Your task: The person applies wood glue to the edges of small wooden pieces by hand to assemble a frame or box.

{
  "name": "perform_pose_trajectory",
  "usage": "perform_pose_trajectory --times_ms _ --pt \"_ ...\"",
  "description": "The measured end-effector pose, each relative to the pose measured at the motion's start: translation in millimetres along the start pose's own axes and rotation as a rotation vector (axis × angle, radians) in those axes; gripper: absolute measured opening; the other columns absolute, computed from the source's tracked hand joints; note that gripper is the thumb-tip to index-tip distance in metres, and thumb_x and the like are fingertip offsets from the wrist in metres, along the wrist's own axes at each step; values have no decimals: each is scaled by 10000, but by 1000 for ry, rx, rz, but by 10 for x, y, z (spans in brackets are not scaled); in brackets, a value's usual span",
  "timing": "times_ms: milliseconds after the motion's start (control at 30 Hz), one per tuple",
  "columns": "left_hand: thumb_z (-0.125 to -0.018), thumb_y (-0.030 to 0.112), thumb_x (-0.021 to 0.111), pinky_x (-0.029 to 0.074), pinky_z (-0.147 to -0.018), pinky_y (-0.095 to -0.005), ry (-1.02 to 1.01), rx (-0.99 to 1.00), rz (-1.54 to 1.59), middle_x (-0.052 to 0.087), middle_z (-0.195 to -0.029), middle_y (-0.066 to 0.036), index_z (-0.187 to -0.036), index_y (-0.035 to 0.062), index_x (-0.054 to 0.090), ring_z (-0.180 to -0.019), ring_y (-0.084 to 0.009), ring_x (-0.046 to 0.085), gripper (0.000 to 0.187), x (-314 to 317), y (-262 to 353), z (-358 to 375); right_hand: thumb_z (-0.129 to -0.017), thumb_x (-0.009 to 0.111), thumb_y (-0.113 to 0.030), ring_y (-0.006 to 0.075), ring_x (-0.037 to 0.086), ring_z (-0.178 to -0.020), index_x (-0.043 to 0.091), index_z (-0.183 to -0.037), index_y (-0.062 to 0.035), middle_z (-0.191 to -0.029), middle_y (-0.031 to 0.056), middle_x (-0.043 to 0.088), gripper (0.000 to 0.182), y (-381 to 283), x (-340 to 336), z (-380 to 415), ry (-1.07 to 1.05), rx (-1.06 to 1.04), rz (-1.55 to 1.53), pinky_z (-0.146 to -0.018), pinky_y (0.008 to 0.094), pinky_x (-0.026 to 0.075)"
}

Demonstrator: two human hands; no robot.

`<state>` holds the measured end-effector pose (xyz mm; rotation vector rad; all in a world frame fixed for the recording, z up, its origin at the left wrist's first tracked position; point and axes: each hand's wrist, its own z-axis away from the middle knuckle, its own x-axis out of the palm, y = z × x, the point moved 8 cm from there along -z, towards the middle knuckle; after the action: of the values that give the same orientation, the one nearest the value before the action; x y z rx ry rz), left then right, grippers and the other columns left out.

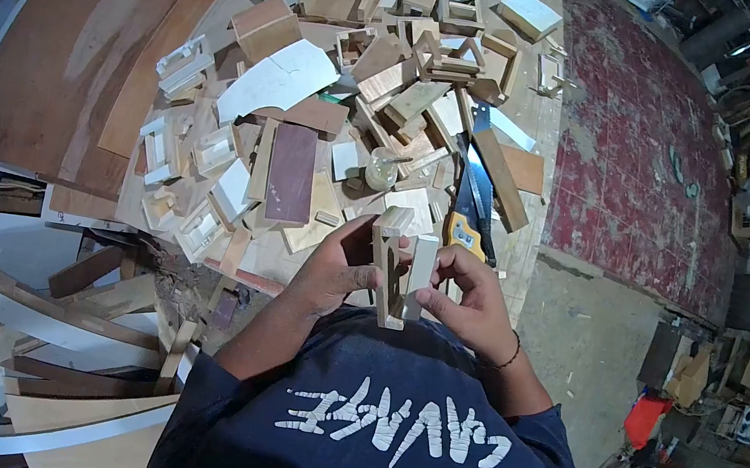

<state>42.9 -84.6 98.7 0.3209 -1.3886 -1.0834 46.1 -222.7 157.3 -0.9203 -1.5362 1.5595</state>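
My left hand (340,266) grips a small wooden frame (386,248) by its side, thumb across its near face. In my right hand (469,299) is a narrow white-faced wooden strip (424,260), pinched between thumb and fingers. The strip stands upright just right of the frame, its lower end close beside the frame's bottom piece. Both are held in front of my chest at the near edge of the worktable (544,114). Beyond my right hand lies a handsaw (473,191) with a yellow and black handle.
Wooden offcuts and small box-like frames are heaped over the table, among them a white curved panel (280,79) and a purple-brown board (291,175). A clear container (382,170) stands amid them. Large plywood sheets (84,17) lie left; curved wood pieces (81,329) are piled lower left.
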Motion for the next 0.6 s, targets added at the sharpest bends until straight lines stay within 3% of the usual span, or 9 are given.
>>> perform_pose_trajectory --times_ms 233,333,600 --pt "-581 360 857 413 -971 -361 -1 13 -58 544 -1187 -118 -1327 -23 359 -1123 -216 527 975 78 94 28 -786 688 -101 76 480 -736 541 -908 -16 -786 -7 508 209 0 23 7 -39 -4 34 -702 234 426" --pt "-584 366 855 397 -985 -363 -5 -2 -57 528 -1209 -123 -1331 -27 353 -1152 -216 502 982 91 85 33 -768 708 -109 97 483 -794 528 -921 -29 -841 2 516 250 31 37 13 -70 51 16 -758 263 414" --pt "-580 400 857 387 -996 -367 11 40 -152 507 -1237 -147 -1334 -28 347 -1163 -228 495 1005 77 111 41 -776 711 -139 95 522 -731 564 -898 -19 -809 17 545 226 -48 53 -5 -85 26 121 -693 254 435"
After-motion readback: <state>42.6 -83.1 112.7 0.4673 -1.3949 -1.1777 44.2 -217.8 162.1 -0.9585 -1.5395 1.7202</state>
